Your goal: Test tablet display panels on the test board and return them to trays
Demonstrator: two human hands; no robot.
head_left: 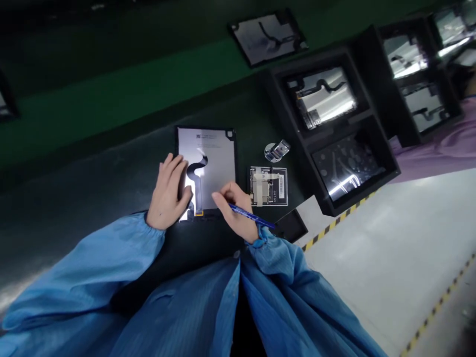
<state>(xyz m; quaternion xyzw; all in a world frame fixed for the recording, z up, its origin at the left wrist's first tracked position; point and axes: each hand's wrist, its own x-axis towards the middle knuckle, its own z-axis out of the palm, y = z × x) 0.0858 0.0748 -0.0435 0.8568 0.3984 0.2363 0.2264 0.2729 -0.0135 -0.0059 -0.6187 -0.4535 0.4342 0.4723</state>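
Observation:
A flat display panel point(219, 163) with a silvery back and a black ribbon cable point(198, 183) lies on the dark bench in front of me. My left hand point(168, 191) rests flat along the panel's left edge, fingers stretched and a little apart. At the panel's lower right, my right hand point(238, 210) pinches a slim blue pen-like tool point(251, 215), its rear end pointing back past my wrist. The tool's tip is hidden by my fingers. Close to the right hand sits a small circuit board with a battery-like black block point(268, 186) and pale tape.
A round metal piece with a shiny clip point(277, 150) lies above the board. Black divided trays point(323, 141) holding more panels stand at the right. Another panel point(267, 38) lies at the back. A co-worker's purple sleeve point(435, 139) shows at the far right.

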